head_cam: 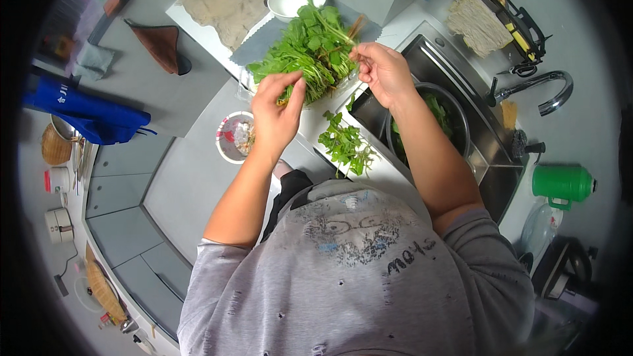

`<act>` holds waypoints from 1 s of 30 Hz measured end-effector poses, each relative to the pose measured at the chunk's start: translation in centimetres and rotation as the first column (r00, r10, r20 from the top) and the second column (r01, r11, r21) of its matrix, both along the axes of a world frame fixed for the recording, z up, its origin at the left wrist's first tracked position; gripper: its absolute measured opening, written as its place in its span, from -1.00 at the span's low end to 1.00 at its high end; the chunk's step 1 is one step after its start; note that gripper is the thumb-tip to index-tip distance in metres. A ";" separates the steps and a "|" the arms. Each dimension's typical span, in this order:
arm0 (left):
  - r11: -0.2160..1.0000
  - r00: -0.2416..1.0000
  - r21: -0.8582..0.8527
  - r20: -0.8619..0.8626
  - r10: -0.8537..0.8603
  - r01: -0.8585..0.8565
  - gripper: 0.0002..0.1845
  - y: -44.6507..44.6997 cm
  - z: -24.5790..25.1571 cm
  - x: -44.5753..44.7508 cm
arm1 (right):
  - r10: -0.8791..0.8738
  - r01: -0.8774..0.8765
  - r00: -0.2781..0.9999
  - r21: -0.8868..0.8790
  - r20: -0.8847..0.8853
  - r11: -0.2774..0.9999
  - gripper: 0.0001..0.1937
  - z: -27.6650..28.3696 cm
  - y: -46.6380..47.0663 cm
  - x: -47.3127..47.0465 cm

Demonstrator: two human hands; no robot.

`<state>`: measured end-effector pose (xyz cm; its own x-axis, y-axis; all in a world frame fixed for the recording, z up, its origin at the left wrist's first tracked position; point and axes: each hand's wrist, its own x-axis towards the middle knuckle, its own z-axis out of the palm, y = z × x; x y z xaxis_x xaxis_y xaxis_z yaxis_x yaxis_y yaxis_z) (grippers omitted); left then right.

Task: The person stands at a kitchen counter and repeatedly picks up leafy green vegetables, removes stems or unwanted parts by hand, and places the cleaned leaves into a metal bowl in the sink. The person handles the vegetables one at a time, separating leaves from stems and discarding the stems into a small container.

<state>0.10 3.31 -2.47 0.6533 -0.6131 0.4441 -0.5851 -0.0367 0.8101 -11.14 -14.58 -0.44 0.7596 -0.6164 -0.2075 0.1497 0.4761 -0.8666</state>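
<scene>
My right hand (380, 70) pinches the stem of a leafy green sprig (332, 26) between thumb and fingertips. Thin brown strands, perhaps roots, stick out close by. The sprig lies over a large heap of leafy greens (304, 44) on the counter. At the heap's near left edge, my left hand (278, 104) is raised with thumb and fingers apart, and nothing shows between them. A smaller pile of loose leaves (346, 146) rests on the counter's edge in front of me. More greens (437, 111) sit inside a round pot (465, 126) in the sink, partly hidden by my right forearm.
A patterned waste bin (225, 151) with scraps stands on the floor, left of the counter. Behind the heap are a white bowl (296, 0) and a beige cloth (227, 2). A chrome faucet (556, 79) arches beside the steel sink (445, 66). A green jug (563, 181) is far right.
</scene>
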 end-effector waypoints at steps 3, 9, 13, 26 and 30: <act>0.988 0.837 0.004 -0.533 -0.126 0.151 -0.76 -1.1 2.6 -1.3 | 0.091 -0.089 0.996 -0.113 0.017 0.990 -0.91 0.8 1.9 -1.4; 0.923 0.574 -0.261 -0.725 -0.381 0.283 -0.85 -1.1 3.5 -2.9 | 0.183 -0.184 0.983 -0.287 -0.032 0.940 -0.93 1.2 4.7 -3.3; 0.928 0.623 -0.258 -0.689 -0.371 0.268 -0.88 -0.3 1.7 -3.9 | 0.157 -0.194 0.977 -0.305 -0.142 0.932 -0.92 0.3 5.5 -3.9; 0.990 0.641 -0.105 -0.754 -0.143 0.097 -0.85 4.7 -1.2 -1.4 | 0.088 -0.404 0.778 -0.388 -0.622 0.829 -0.75 -8.4 5.7 -8.2; 0.963 0.838 0.175 -0.540 -0.079 0.204 -0.82 4.6 -1.2 -2.4 | -0.180 -0.526 0.696 -0.664 -0.695 0.531 -0.73 -9.3 5.1 -9.2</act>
<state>-2.32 7.87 -3.71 0.6471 -0.7565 -0.0947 -0.0879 -0.1974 0.9764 -20.39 -9.52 -9.71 0.7515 -0.6360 -0.1756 -0.5698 -0.4915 -0.6586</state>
